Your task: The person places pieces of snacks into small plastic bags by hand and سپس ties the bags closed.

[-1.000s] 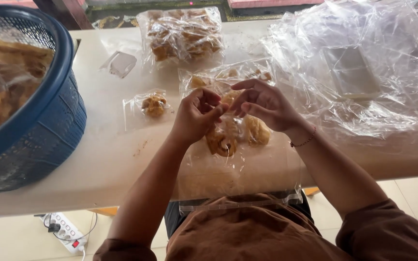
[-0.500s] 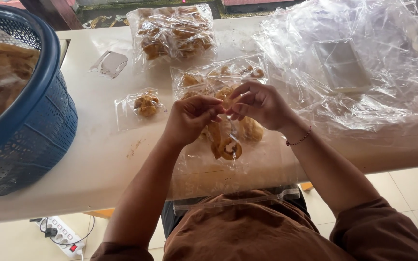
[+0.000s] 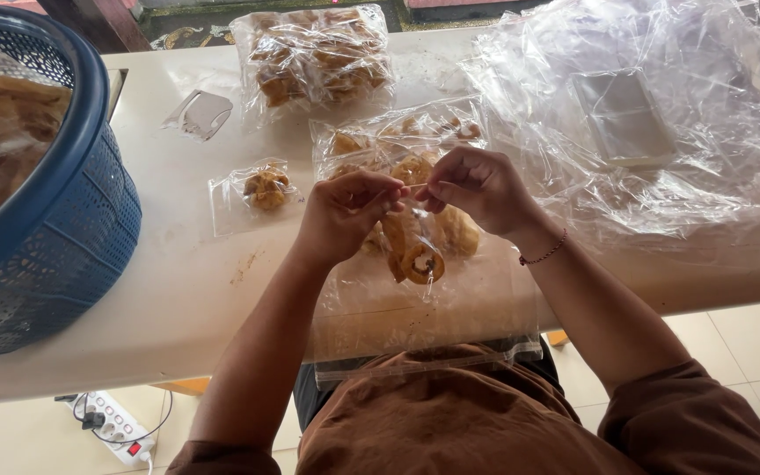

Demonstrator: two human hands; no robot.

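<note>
Bottom of frame: person in a brown shirt, both forearms reaching up toward frame centre. A thin red cord bracelet (image 3: 545, 254) sits on the right wrist.

Left hand (image 3: 345, 214), centre frame: fingers curled shut, thumb and forefinger pinching the top of a small clear plastic bag of golden-brown fried snacks (image 3: 415, 251). Right hand (image 3: 477, 189), just beside it to the right: fingers likewise closed, pinching the same bag top. The fingertips of the two hands meet at the mouth of the bag. The bag hangs below the hands, above the table; a ring-shaped piece shows at its lower end.

Under the hands: a large clear plastic sheet (image 3: 424, 308) lies over the near edge of the cream-coloured table (image 3: 178, 290) and hangs down to the person's lap. Brown crumbs mark the table left of it.

Left of the hands, apart from them: a small clear packet with one portion of fried snack (image 3: 261, 189), flat on the table. Beyond the hands: a clear bag with several snack pieces (image 3: 398, 136), partly hidden by the fingers.

Left edge of frame: a round blue plastic basket (image 3: 81, 211), lined with clear plastic, holding brown fried pieces.

Upper centre: a big clear bag of packed snacks (image 3: 314, 57). Upper left of that: an empty small clear packet (image 3: 200, 113).

Right and upper right: a crumpled heap of clear plastic film (image 3: 661, 114).

Lower left, on the tiled floor under the table: a white power strip (image 3: 116, 427).
</note>
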